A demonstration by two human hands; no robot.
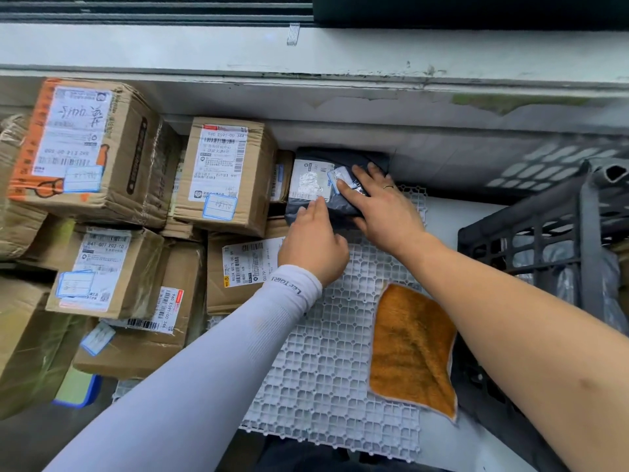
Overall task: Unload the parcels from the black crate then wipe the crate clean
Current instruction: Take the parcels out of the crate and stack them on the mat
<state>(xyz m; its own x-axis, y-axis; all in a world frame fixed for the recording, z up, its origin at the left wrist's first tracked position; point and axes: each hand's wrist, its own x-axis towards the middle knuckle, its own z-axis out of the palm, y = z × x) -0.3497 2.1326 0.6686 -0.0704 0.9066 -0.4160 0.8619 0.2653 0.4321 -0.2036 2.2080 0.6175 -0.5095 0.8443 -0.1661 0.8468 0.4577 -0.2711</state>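
White grid mat (326, 369) | dark labelled parcel (340, 185) | both hands' fingers flat, pressing it

The middle cardboard box's label (221, 161) reads "940 E591-00 344"; the near-left box's label (102, 264) "841-007 E02-10"; the white sleeve (289, 284) shows partial lettering "Lec".

Dark soft parcel (335, 185) flat beside stacked cardboard boxes (224, 172); black lattice crate (551, 240) at right, parcels inside.
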